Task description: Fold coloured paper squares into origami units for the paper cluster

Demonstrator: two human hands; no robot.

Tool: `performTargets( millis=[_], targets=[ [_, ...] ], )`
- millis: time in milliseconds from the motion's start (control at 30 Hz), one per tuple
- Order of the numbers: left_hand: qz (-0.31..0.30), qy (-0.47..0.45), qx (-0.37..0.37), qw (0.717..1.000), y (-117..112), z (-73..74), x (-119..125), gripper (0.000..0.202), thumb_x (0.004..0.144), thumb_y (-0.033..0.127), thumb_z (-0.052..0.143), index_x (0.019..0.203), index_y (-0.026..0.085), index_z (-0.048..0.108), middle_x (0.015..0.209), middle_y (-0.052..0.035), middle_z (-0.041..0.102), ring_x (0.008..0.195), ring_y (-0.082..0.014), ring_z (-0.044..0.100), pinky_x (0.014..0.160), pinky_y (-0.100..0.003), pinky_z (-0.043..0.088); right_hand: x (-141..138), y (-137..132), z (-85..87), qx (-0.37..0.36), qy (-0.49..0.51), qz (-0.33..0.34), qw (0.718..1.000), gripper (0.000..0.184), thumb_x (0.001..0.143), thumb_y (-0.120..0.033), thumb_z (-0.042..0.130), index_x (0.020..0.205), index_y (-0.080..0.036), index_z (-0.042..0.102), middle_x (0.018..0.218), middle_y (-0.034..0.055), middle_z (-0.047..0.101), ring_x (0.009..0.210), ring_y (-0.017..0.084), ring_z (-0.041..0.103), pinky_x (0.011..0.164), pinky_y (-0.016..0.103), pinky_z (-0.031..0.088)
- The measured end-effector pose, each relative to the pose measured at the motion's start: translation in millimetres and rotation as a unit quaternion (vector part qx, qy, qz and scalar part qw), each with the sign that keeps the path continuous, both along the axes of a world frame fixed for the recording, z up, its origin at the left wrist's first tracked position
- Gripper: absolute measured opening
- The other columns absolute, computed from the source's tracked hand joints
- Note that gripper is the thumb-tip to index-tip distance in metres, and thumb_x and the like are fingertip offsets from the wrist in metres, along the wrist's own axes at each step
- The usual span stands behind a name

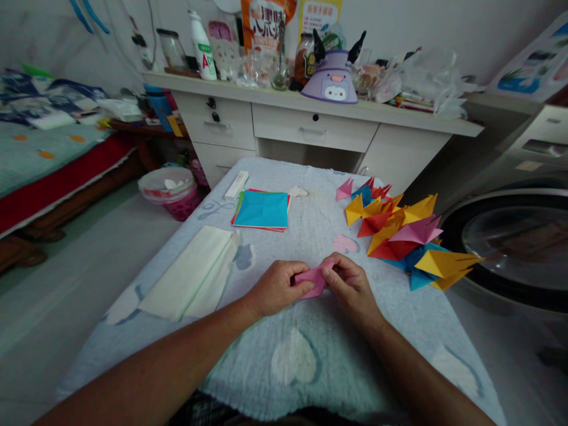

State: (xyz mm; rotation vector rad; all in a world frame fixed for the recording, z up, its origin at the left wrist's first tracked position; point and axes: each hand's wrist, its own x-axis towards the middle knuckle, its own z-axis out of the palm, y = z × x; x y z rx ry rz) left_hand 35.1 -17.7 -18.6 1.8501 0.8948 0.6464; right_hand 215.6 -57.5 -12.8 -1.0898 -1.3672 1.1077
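A small folded pink paper (pixel 313 279) lies on the pale blue cloth-covered table (pixel 284 355), pinched from both sides. My left hand (pixel 276 288) grips its left end with curled fingers. My right hand (pixel 348 283) presses and pinches its right end. A pile of folded paper shapes (pixel 399 234) in yellow, red, pink and blue lies just right of my hands. A stack of flat coloured paper sheets (pixel 261 210), blue on top, sits farther back.
A folded cream cloth (pixel 195 275) lies at the left of the table. A white tube (pixel 236 184) rests near the far edge. Behind stands a cluttered white desk (pixel 310 118). A pink bin (pixel 167 190), a bed (pixel 48 160) at left, a washing machine (pixel 510 236) at right.
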Motion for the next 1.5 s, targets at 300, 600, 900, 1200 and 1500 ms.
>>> performTargets(
  millis=[300, 600, 900, 1200, 1500],
  targets=[
    [-0.003, -0.001, -0.033, 0.999, -0.2, -3.5, 1.5, 0.016, 0.076, 0.023, 0.060, 0.064, 0.016, 0.052, 0.059, 0.0059, 0.040, 0.055, -0.0079, 0.036, 0.050, -0.020, 0.024, 4.6, 1.9, 0.2, 0.007, -0.008, -0.030, 0.999, 0.026, 0.089, -0.041, 0.061, 0.075, -0.020, 0.060, 0.068, -0.0017, 0.053, 0.063, 0.013, 0.049, 0.061, 0.026, 0.041],
    [0.008, -0.031, -0.067, 0.997, 2.7, -6.0, -1.3, 0.023, 0.080, 0.033, 0.060, 0.067, 0.015, 0.054, 0.059, 0.0057, 0.039, 0.055, -0.0081, 0.036, 0.050, -0.020, 0.023, 7.5, 2.3, 1.1, 0.003, -0.022, -0.052, 0.998, 0.035, 0.095, -0.045, 0.049, 0.076, -0.019, 0.063, 0.062, -0.0013, 0.052, 0.061, 0.014, 0.049, 0.061, 0.026, 0.040],
    [0.035, -0.078, -0.085, 0.993, 3.6, -5.4, 0.2, 0.020, 0.079, 0.032, 0.062, 0.071, 0.015, 0.057, 0.060, 0.0051, 0.048, 0.055, -0.0084, 0.043, 0.051, -0.020, 0.027, -4.4, 4.9, -1.9, -0.061, 0.022, 0.052, 0.997, 0.027, 0.083, -0.045, 0.067, 0.090, -0.019, 0.066, 0.081, 0.0020, 0.067, 0.077, 0.017, 0.061, 0.073, 0.030, 0.049],
    [0.035, -0.114, -0.126, 0.985, 3.6, -2.2, 0.1, 0.025, 0.079, 0.037, 0.063, 0.071, 0.015, 0.055, 0.059, 0.0047, 0.051, 0.054, -0.0085, 0.045, 0.051, -0.020, 0.032, 1.0, 2.2, -0.2, -0.056, -0.011, 0.020, 0.998, 0.034, 0.091, -0.048, 0.055, 0.076, -0.019, 0.062, 0.063, -0.0019, 0.054, 0.060, 0.012, 0.048, 0.058, 0.025, 0.039],
    [0.091, -0.246, -0.174, 0.949, 7.7, 0.5, 0.1, 0.027, 0.081, 0.039, 0.066, 0.086, 0.013, 0.061, 0.075, -0.0002, 0.059, 0.062, -0.0098, 0.053, 0.055, -0.021, 0.045, 1.9, 2.0, -6.4, -0.067, 0.017, 0.037, 0.997, 0.025, 0.086, -0.043, 0.065, 0.083, -0.019, 0.062, 0.070, -0.0015, 0.055, 0.062, 0.011, 0.047, 0.058, 0.025, 0.037]
  ],
)
